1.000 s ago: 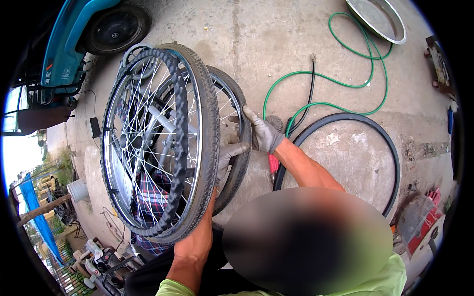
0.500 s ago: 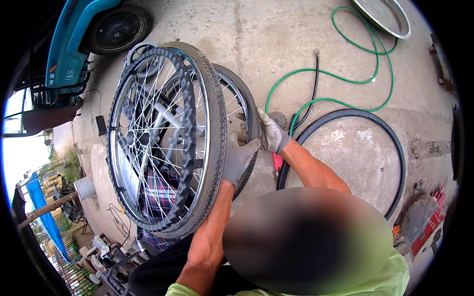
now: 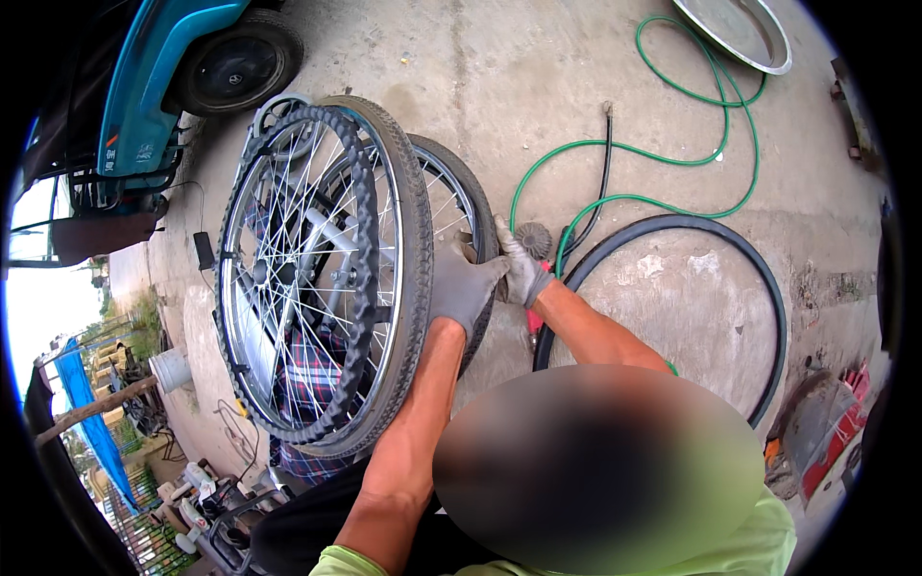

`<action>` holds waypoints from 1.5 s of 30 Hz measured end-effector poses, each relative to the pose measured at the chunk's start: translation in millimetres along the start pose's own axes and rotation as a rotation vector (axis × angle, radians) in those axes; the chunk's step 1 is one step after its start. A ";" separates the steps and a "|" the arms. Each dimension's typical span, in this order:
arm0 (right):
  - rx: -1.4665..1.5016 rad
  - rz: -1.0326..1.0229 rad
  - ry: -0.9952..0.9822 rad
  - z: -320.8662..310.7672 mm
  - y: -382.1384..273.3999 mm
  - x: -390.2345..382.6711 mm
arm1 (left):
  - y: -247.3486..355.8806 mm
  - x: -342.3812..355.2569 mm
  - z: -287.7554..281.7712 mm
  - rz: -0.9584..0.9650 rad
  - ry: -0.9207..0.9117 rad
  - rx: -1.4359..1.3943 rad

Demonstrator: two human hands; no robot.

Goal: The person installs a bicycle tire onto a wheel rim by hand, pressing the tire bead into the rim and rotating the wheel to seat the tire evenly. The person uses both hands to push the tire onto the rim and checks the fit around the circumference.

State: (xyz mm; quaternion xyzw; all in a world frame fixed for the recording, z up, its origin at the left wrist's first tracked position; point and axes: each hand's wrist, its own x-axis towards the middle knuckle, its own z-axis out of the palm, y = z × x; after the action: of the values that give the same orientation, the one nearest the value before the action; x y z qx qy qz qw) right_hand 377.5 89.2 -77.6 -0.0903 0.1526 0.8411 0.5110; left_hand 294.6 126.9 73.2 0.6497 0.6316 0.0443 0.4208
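A wheelchair lies in front of me with its two spoked wheels standing side by side. The near wheel (image 3: 415, 192) has a knobbly black hand rim (image 3: 365, 240). My left hand (image 3: 463, 278), in a grey glove, reaches past it and is closed over the tyre of the farther wheel (image 3: 471, 187). At the outer side of that same tyre is my right hand (image 3: 521, 266), also gloved, its fingers against the tyre close to the left thumb. The fingertips of the right hand are partly hidden. Plaid cloth (image 3: 312, 370) shows through the spokes.
Right of my hands, a black rubber ring (image 3: 773, 317) lies on the concrete. A green hose (image 3: 754, 144) winds toward a round metal basin (image 3: 783, 58). Beside my right hand are a grey ribbed round piece (image 3: 533, 238) and a red-handled tool (image 3: 534, 324). A blue vehicle (image 3: 144, 86) stands far left.
My left hand has shifted slightly up and right along the tyre, closer to the right hand. The right hand has moved slightly left. The whole view has shifted a little.
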 end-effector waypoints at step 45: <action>-0.041 0.013 -0.101 -16.6 2.9 3.6 | -17.6 27.4 -4.4 -0.197 -0.182 -0.529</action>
State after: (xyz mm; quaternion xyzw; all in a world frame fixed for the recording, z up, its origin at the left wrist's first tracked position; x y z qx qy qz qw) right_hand 373.2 85.1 -93.7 -0.0573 0.1099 0.8508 0.5106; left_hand 283.7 149.9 52.3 0.4542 0.6179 0.1078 0.6327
